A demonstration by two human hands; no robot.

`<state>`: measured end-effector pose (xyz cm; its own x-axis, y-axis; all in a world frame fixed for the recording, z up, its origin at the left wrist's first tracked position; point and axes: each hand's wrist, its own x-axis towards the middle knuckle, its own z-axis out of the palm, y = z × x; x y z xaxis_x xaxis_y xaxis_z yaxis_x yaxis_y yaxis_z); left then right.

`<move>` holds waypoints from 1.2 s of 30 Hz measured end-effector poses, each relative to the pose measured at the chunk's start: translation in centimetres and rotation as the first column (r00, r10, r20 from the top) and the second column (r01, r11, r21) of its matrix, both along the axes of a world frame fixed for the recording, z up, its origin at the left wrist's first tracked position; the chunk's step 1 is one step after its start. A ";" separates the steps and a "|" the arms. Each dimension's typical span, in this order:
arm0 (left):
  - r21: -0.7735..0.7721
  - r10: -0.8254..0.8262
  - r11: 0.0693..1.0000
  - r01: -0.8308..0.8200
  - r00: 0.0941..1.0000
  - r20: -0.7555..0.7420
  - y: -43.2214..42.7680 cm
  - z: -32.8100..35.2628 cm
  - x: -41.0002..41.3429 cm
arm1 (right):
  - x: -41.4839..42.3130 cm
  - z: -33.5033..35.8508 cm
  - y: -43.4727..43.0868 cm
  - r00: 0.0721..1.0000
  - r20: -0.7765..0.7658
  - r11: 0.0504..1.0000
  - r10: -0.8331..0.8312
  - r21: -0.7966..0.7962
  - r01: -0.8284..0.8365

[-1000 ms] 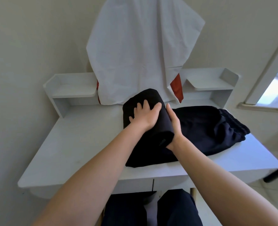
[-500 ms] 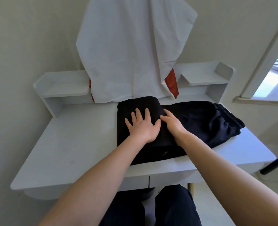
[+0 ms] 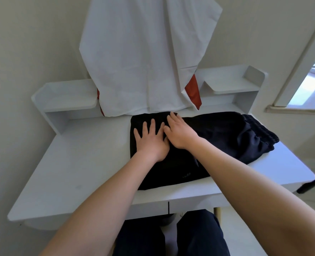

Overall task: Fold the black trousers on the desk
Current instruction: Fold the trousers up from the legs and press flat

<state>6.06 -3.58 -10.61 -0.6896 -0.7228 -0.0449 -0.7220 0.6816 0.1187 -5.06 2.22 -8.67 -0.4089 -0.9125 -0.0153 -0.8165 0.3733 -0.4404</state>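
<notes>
The black trousers [image 3: 225, 137] lie across the middle and right of the white desk [image 3: 75, 172], with a folded-over layer on their left part and the gathered waistband at the far right. My left hand [image 3: 151, 141] presses flat on that folded layer, fingers spread. My right hand [image 3: 180, 133] lies flat beside it, just to the right and slightly farther back, touching the left hand. Neither hand grips the cloth.
A white cloth with red edges [image 3: 145, 58] hangs down the wall onto the desk's back. Raised shelves stand at the back left [image 3: 64, 100] and back right [image 3: 232, 84]. A window [image 3: 312, 85] is at right. My dark-clad knees [image 3: 171, 237] are under the desk.
The lifted folded part of the trousers has been laid down flat. Both hands moved onto it, and my right hand slid farther back along the fold.
</notes>
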 end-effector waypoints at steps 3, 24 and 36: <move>-0.007 -0.015 1.000 0.015 0.999 0.048 -0.1 -0.8 -0.1 | -0.5 -2.1 -0.1 0.999 0.046 0.994 -0.013 0.109 0.007; -0.010 0.000 1.000 0.000 1.000 0.015 -0.3 -2.0 0.1 | 2.6 -3.5 5.7 0.996 -0.089 1.000 -0.007 0.011 0.008; 0.404 0.478 0.855 -0.326 0.799 -0.366 -1.7 1.3 3.1 | 2.6 -3.7 5.6 0.988 0.031 0.988 -0.154 0.002 0.154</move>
<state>9.20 -5.32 -9.28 -0.3380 -0.9379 -0.0776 -0.7388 0.2134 0.6393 -2.41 7.81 -12.39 -0.5440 -0.8385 -0.0302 -0.7351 0.4937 -0.4646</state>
